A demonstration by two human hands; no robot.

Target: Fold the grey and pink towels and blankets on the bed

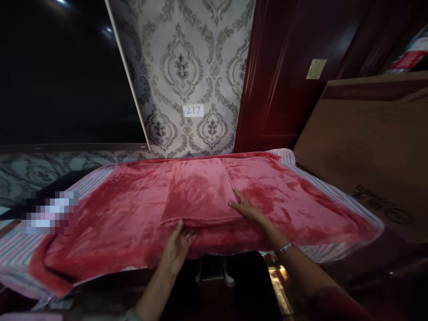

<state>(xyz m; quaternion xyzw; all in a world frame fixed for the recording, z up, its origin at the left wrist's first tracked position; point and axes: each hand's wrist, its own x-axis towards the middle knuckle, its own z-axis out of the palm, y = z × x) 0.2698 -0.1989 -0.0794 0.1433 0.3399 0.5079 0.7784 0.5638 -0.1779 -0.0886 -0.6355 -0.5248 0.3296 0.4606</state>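
A folded red plush cloth (200, 191) lies on top of a larger red plush blanket (113, 223) spread over a table. My left hand (177, 247) grips the near edge of the folded cloth, fingers tucked under it and thumb on top. My right hand (245, 207) lies flat with its fingers stretched out on the blanket, touching the folded cloth's right near corner. A bracelet sits on my right wrist.
A striped cover (20, 254) lies under the blanket. A big brown cardboard box (368, 147) stands at the right. Patterned wallpaper with a label "277" (193, 110) and a dark red door (284, 76) are behind. My legs and shoes show below the table edge.
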